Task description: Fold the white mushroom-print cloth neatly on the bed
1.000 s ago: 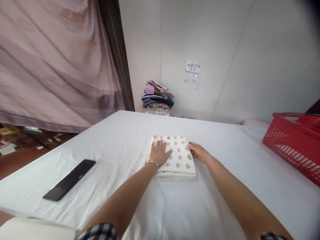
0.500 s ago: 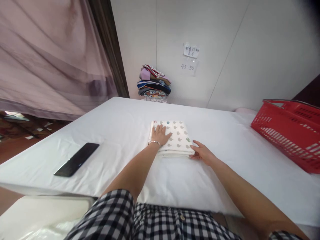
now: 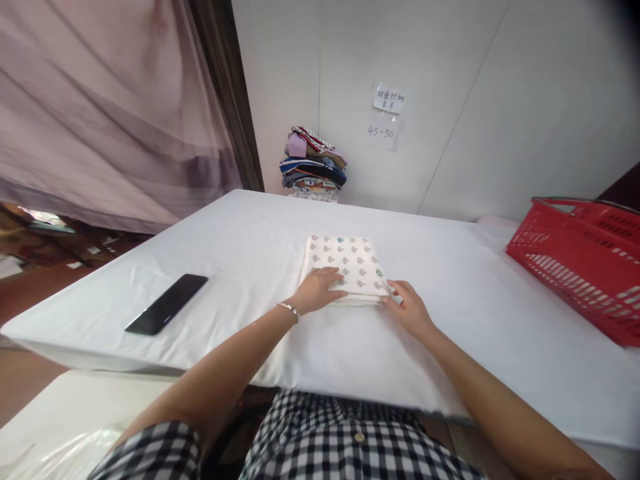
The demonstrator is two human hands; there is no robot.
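Observation:
A folded white cloth (image 3: 345, 257) with grey prints and a few coloured marks lies flat in the middle of the table. My left hand (image 3: 320, 288) rests on its near left corner, fingers stretched over the top and thumb apart. At the near right corner, my right hand (image 3: 407, 307) touches the edge with its fingertips, thumb and fingers spread. Whether the right fingertips pinch any fabric is hard to see. The cloth's folded layers show along its near edge.
The table (image 3: 240, 240) has a white cover. A black phone (image 3: 167, 303) lies on the left, and a red plastic basket (image 3: 575, 260) stands on the right. Folded clothes (image 3: 314, 163) are stacked by the wall. A pinkish curtain (image 3: 110, 113) hangs at the left.
My left hand has slid from the middle of the cloth back toward its near left corner. My right hand stays at the near right corner. The view has shifted slightly.

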